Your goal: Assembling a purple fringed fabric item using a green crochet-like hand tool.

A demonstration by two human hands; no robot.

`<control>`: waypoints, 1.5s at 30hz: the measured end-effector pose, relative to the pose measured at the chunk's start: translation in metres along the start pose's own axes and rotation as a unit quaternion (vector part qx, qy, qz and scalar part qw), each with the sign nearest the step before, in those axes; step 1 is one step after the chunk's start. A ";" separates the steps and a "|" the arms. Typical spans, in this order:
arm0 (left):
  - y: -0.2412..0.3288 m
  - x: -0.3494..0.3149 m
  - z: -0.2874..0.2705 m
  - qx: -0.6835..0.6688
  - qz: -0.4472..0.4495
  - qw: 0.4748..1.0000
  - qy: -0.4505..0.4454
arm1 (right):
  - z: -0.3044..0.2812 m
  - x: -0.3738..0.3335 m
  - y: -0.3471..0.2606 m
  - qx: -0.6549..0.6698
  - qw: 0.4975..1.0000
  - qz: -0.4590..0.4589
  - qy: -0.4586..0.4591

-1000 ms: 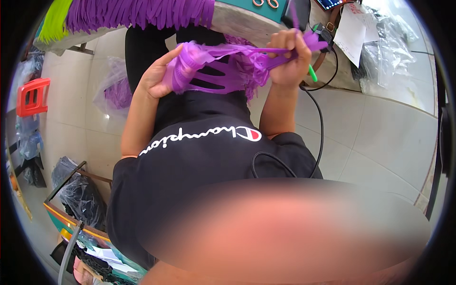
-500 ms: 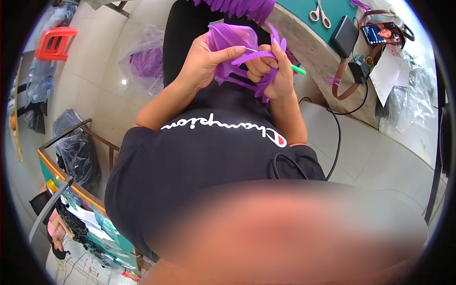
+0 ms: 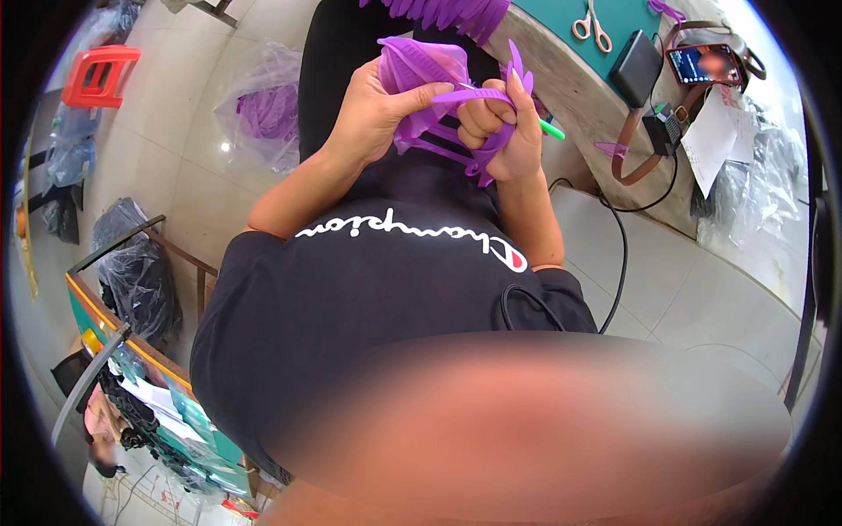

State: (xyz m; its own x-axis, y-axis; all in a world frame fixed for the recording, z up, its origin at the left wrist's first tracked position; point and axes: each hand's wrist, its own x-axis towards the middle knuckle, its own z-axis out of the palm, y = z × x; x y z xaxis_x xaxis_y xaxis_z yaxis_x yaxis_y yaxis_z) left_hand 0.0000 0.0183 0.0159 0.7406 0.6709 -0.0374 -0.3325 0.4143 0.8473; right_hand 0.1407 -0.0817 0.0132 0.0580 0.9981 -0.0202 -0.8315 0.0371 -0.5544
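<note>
Biggest thing is the black shirt dead center, white script across the chest, upside down from this angle, with a little red-and-white emblem at the end. Next up, the surface around 1 o'clock, teal top. The sheer purple piece sits at 12 o'clock, up between both hands. Clear bag with purple stuff inside at roughly 10:30. Left hand, about 11:30, pinches the purple piece, thumb on top; right hand, 1 o'clock, has its fingers curled around the purple straps. Red stool at 10. Phone at 2, screen lit, text too tiny to make out. Scissors at 1. Smallest: a green stick poking out past the right hand.
</note>
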 end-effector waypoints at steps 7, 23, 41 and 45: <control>-0.002 -0.001 0.001 0.016 0.010 1.000 0.006 | 0.004 -0.001 -0.002 -0.060 0.998 0.003 0.025; 0.021 0.002 -0.011 -0.014 -0.181 0.974 -0.133 | -0.085 0.008 -0.109 0.294 0.950 0.085 -0.056; 0.010 0.002 0.007 -0.043 -0.168 0.984 -0.032 | -0.025 -0.024 -0.020 -0.252 0.961 -0.108 -0.024; 0.008 0.001 0.002 -0.040 -0.177 0.983 -0.031 | -0.017 -0.025 -0.013 -0.286 0.953 -0.098 -0.006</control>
State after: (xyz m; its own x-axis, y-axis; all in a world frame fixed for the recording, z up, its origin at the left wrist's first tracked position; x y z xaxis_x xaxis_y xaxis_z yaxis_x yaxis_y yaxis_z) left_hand -0.0003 0.0212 0.0234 0.8516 0.4380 -0.2880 -0.0906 0.6641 0.7421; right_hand 0.1593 -0.1081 0.0070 0.1721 0.9752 0.1391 -0.3678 0.1946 -0.9093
